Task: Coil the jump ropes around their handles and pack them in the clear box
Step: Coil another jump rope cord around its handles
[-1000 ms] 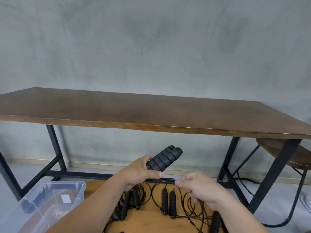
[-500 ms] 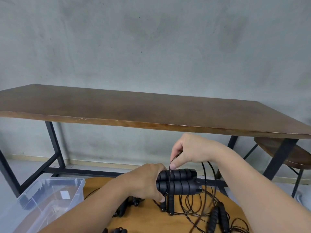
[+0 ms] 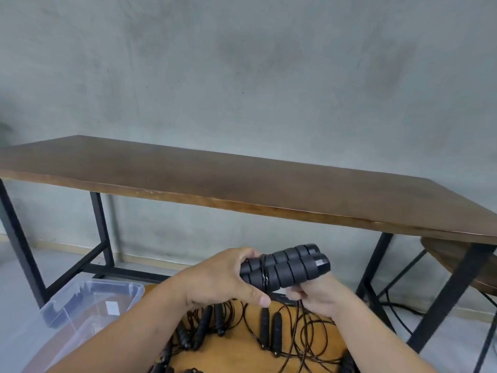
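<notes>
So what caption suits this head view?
Left hand grips paired handles while right hand winds the rope.

This looks like a plain workroom or studio space rather than a lived-in home. A bare grey concrete wall (image 3: 242,76) fills the background, mottled and undecorated, meeting a pale floor (image 3: 16,278) along a light skirting strip. A long dark wooden table (image 3: 242,184) on black metal legs stands against the wall. At the right, a round wooden stool (image 3: 457,262) on a black frame sits partly under it, with a black cable (image 3: 398,310) trailing across the floor beside it.
</notes>
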{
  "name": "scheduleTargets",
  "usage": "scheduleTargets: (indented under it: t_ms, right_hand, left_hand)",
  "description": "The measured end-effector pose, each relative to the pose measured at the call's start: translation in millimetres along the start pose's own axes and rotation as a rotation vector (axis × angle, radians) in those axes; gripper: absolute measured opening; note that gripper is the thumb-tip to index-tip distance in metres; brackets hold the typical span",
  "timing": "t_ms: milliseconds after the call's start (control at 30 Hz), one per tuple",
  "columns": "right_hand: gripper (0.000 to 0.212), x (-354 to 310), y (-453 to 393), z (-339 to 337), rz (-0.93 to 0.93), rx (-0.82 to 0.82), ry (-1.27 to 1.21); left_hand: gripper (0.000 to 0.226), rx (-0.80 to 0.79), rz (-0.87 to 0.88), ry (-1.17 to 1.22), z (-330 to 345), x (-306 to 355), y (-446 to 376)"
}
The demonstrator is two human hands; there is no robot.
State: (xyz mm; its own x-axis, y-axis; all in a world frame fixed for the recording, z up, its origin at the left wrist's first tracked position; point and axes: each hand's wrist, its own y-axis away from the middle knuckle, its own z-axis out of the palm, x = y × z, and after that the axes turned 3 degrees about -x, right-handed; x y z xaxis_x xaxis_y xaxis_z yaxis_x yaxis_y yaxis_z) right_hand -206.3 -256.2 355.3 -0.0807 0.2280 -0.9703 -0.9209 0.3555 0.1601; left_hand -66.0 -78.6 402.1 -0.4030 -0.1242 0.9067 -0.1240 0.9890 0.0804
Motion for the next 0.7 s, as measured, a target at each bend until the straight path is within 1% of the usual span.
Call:
scheduleTargets:
  t_ms: [33,67,167,267,333,367,433,500,567,700]
  right_hand:
    - [0.016,8.6,1.0,6.9,-0.001,0.02,0.007]
    - [0.018,14.6,1.9,14.8,-0.001,0.047,0.01]
    - [0.016,27.4,6.2,31.9,0.014,0.093,0.041]
    - [0.027,36.2,15.0,44.5,0.032,0.143,0.095]
    - [0.028,37.4,19.8,51.2,0.03,0.154,0.151]
    - [0.028,37.4,21.0,52.2,0.028,0.158,0.192]
    - [0.028,35.5,22.8,52.0,0.039,0.158,0.316]
    - [0.032,32.6,25.2,50.3,0.06,0.158,0.513]
    - [0.039,27.6,28.7,48.4,0.074,0.149,0.747]
    - [0.034,14.4,37.6,48.9,0.098,0.097,1.031]
  left_hand:
    - [0.059,0.038,-0.013,0.006,0.6,-3.0,-1.3]
    - [0.056,0.08,-0.024,0.016,1.6,-5.7,-3.0]
    - [0.054,0.189,-0.061,-0.048,2.9,-13.2,-8.9]
    - [0.071,0.231,-0.098,-0.125,2.0,-19.0,-12.0]
    - [0.085,0.22,-0.098,-0.157,4.9,-22.9,-13.0]
    - [0.088,0.215,-0.091,-0.182,7.2,-24.5,-13.6]
    - [0.08,0.21,-0.071,-0.195,10.5,-29.8,-16.4]
    - [0.072,0.202,-0.071,-0.201,13.4,-34.5,-19.2]
    - [0.07,0.19,-0.094,-0.246,16.0,-36.4,-21.4]
    - [0.069,0.224,-0.122,-0.383,13.1,-33.2,-25.0]
